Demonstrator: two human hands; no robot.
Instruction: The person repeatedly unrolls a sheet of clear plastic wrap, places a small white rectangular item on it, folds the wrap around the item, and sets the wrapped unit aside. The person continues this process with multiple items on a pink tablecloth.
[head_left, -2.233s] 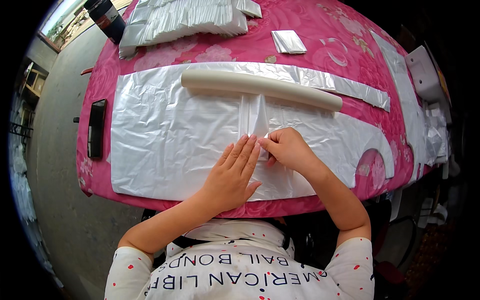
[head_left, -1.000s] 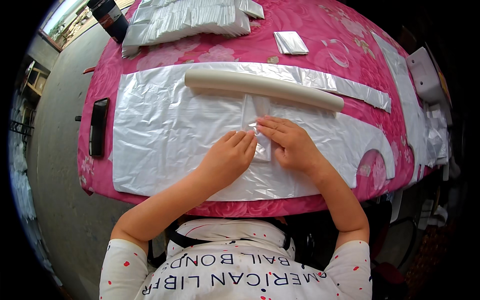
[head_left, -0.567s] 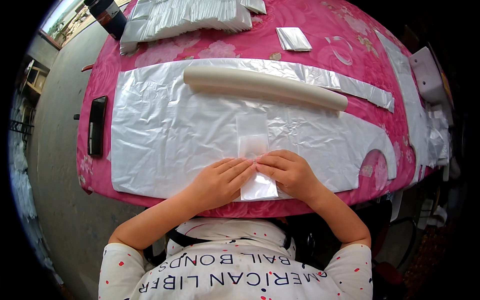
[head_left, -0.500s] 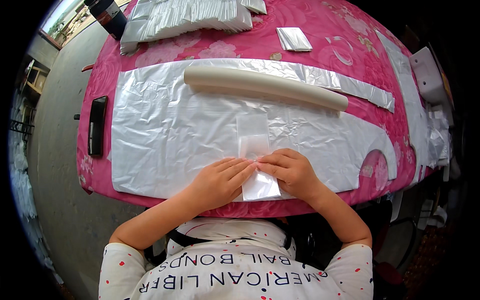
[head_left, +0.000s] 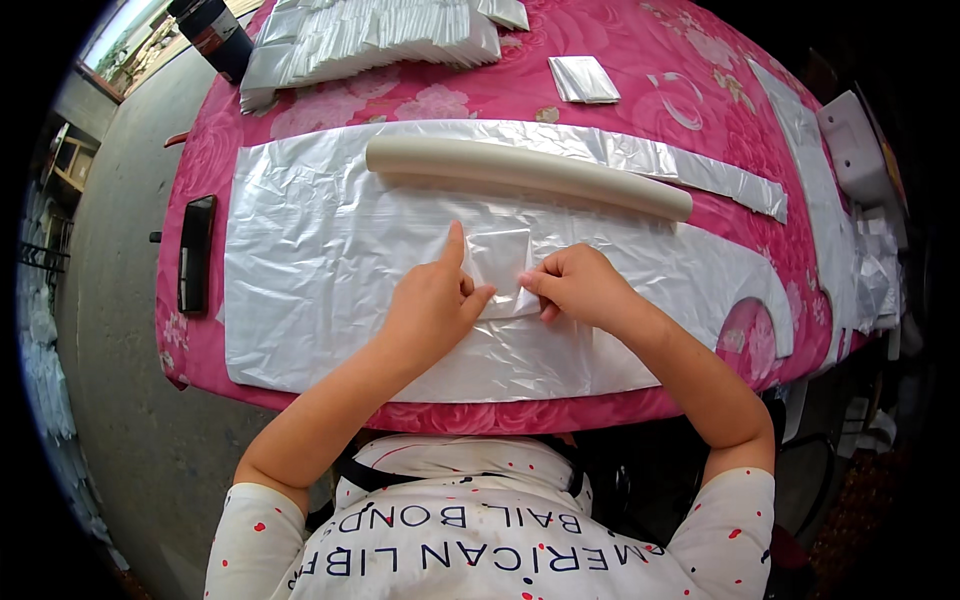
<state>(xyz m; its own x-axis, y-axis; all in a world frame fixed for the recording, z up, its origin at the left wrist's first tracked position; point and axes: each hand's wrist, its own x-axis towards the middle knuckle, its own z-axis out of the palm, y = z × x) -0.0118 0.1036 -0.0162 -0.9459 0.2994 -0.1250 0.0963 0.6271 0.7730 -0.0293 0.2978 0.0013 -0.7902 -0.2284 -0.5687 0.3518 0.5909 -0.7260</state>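
A clear plastic bag (head_left: 500, 259), folded into a small packet, lies over a large sheet of silvery-white plastic (head_left: 300, 270). Its right edge is pinched between the thumb and fingers of my right hand (head_left: 585, 285). At its lower left corner, the thumb and curled fingers of my left hand (head_left: 430, 300) close on the plastic. The left index finger points straight out along the packet's left side. Beyond both hands, a long beige tube (head_left: 530, 178) rests across the sheet.
A pink flowered cloth (head_left: 400, 100) covers the table. A black phone (head_left: 196, 255) lies at the left edge. Stacked folded bags (head_left: 370, 40) and a dark jar (head_left: 212, 38) stand at the far left. One folded packet (head_left: 583, 80) lies beyond the tube; a pale pink bin (head_left: 855, 150) is right.
The lower part of the bag has been folded up, making the packet shorter. Both hands moved away from me and apart; the left index finger stretched out and the right hand took the right edge.
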